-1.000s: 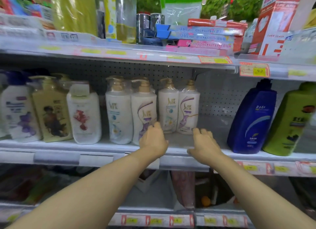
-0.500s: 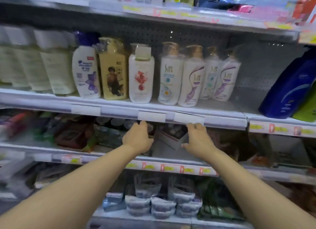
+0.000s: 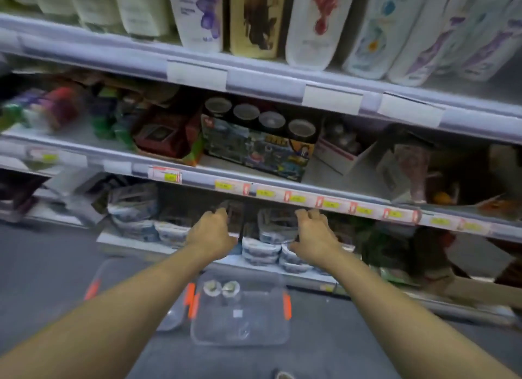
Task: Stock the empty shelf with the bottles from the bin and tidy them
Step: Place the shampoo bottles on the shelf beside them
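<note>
A clear plastic bin (image 3: pixel 240 330) with orange latches stands on the grey floor below me. Two bottle tops (image 3: pixel 221 287) show at its far end. My left hand (image 3: pixel 210 236) and my right hand (image 3: pixel 313 237) hang side by side in the air above the bin, in front of the lowest shelf, fingers loosely curled and holding nothing. A row of white, yellow and purple-printed bottles (image 3: pixel 310 22) stands on the top visible shelf (image 3: pixel 254 79).
A second clear lid or bin (image 3: pixel 118 279) with an orange latch lies left of the bin. The middle shelf holds a boxed set of cups (image 3: pixel 260 141) and cartons. Stacked packets (image 3: pixel 262 248) fill the bottom shelf. A shoe tip (image 3: pixel 284 375) shows at the bottom.
My view has tilted down from the bottle shelf to the floor. Both hands have dropped from the shelf edge to above the bin, still empty.
</note>
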Motion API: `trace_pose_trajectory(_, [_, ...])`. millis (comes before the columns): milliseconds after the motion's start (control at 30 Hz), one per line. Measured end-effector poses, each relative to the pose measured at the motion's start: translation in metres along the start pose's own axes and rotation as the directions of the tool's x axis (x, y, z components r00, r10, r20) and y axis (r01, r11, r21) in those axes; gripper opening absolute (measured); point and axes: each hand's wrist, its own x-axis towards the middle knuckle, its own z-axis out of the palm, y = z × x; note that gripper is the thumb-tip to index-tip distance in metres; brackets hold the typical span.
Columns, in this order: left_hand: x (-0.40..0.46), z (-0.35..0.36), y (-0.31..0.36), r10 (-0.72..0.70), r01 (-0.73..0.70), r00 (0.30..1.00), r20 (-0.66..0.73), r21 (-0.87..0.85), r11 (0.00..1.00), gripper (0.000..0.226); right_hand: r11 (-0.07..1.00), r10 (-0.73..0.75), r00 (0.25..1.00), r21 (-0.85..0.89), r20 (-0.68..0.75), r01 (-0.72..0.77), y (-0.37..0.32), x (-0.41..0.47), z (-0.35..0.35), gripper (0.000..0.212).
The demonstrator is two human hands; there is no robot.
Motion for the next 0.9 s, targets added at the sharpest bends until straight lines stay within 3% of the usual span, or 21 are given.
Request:
trace_pose_trajectory(300, [0.014, 0.077, -0.078, -0.213, 0.219, 0.966, 0.146, -0.024, 0.975, 0.049, 0.998, -0.063, 0.978, -0.011, 0.199, 0.067, -0.008, 0.042, 0.104, 0.067])
trace_pose_trajectory(500, [0.026, 0.145, -0.108, -0.299, 0.305, 0.935, 0.192, 0.000, 0.952, 0.062, 0.994, -0.102, 0.948, -0.011, 0.301, 0.110, 0.010, 0.071, 0.173, 0.067])
trace_pose_trajectory(900, [0.083, 0.289, -0.173, -0.350, 0.362, 0.911, 0.218, -0.014, 0.932, 0.060, 0.994, -0.111, 0.915, 0.021, 0.388, 0.112, 0.039, 0.136, 0.330, 0.068])
